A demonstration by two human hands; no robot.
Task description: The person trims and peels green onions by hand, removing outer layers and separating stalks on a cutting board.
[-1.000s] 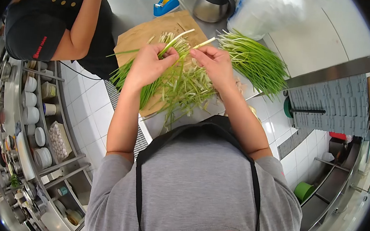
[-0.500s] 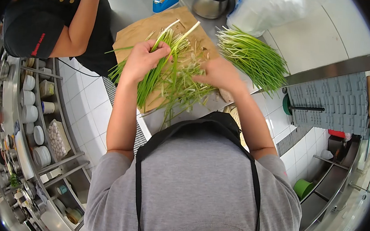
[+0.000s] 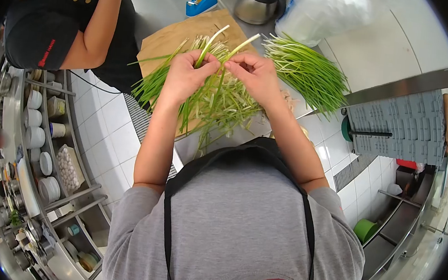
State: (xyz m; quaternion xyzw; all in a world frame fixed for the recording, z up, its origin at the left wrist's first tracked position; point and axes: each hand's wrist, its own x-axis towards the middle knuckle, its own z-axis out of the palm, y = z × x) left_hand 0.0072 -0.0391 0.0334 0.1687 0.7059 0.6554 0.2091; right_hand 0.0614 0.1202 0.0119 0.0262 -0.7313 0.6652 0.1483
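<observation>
My left hand pinches a green onion stalk, whose white end points up past the fingers. Close beside it, my right hand has thumb and forefinger closed on a second pale stalk. Both hands are over a brown paper sheet. Loose trimmed leaves are heaped on the paper and metal table below them. Under and left of my left hand lies a bunch of green onions. A larger bunch rests to the right of my right hand.
A co-worker in black stands at the left, with a bent arm near the paper. A blue tape dispenser, a steel jug and a white plastic bag are at the back. Shelves with white containers stand left.
My right hand was lower and blurred over the leaves half a second ago; now it is beside my left hand, closed on a stalk. My left hand has shifted slightly right.
</observation>
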